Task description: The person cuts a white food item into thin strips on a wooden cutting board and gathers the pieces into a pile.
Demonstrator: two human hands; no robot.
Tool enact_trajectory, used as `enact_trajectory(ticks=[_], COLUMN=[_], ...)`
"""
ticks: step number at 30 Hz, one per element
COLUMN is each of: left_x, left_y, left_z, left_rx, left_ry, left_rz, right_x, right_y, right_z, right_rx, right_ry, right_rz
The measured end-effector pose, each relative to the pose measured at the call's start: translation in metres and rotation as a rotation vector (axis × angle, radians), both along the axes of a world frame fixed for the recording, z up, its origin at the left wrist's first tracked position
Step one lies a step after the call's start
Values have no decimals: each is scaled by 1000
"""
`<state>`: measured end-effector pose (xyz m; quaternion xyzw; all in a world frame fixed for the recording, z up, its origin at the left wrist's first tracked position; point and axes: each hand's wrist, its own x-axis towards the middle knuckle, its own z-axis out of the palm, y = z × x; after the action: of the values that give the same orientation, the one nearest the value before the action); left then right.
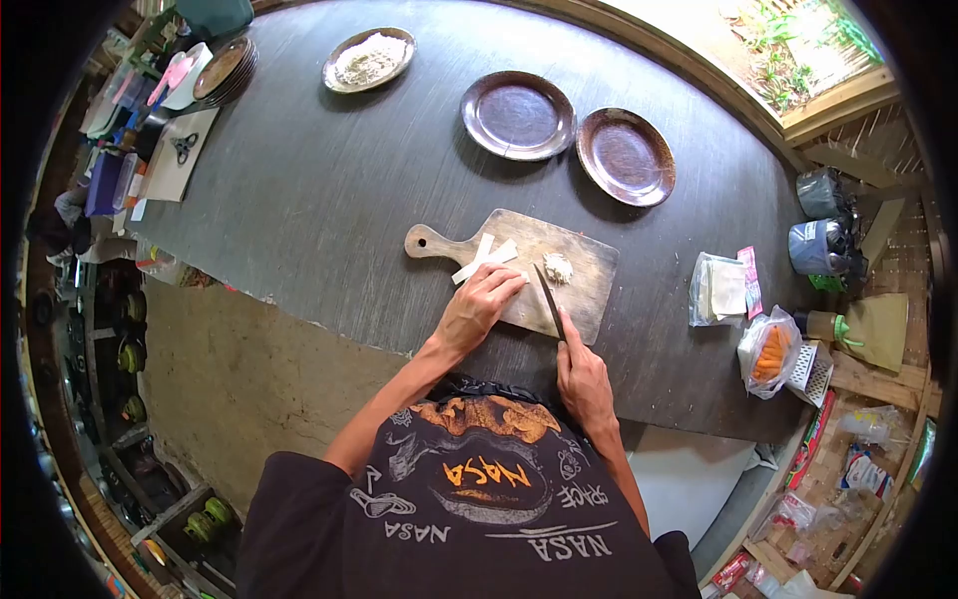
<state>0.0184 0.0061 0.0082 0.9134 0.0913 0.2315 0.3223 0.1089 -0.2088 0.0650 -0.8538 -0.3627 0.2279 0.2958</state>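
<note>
A wooden cutting board [587, 272] with a round handle lies on the dark table. My right hand [584, 379] grips a knife [549, 298], its dark blade slanting over the board. My left hand [481, 304] is curled on the board with fingertips pressed together on a white strip, mostly hidden beneath them, just left of the blade. Several more white strips [487, 250] lie crossed near the handle, beyond that hand. On the far side of the blade sits a small heap of finely cut white pieces [557, 269].
Two brown plates [518, 115] [626, 157] stand beyond the board, and a plate of white powder [369, 60] farther left. To the right lie a plastic packet [718, 290] and a bag of carrots [770, 351]. Scissors [184, 148] and stacked plates [226, 70] are at the far left.
</note>
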Motion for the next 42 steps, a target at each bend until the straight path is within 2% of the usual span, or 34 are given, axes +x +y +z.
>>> enact_trajectory(ticks=[19,25,28,34,42], left_x=[1,-2,-1,-1,-1], left_y=[-9,-13,-12,-14,-13], left_z=[5,-1,-3,-3,-1], left_rx=[46,7,-3,-17,-9], left_ry=[6,-11,-14,-13,-11], left_rz=[50,55,62,78,65], right_x=[-7,-7,-5,-3,-8], right_y=[-10,-10,-6,5,-13], right_z=[1,-2,-8,3,-4], right_rx=[-155,-74,-42,-157,-117], right_ry=[-5,63,-2,19,5], right_rz=[69,40,63,50,57])
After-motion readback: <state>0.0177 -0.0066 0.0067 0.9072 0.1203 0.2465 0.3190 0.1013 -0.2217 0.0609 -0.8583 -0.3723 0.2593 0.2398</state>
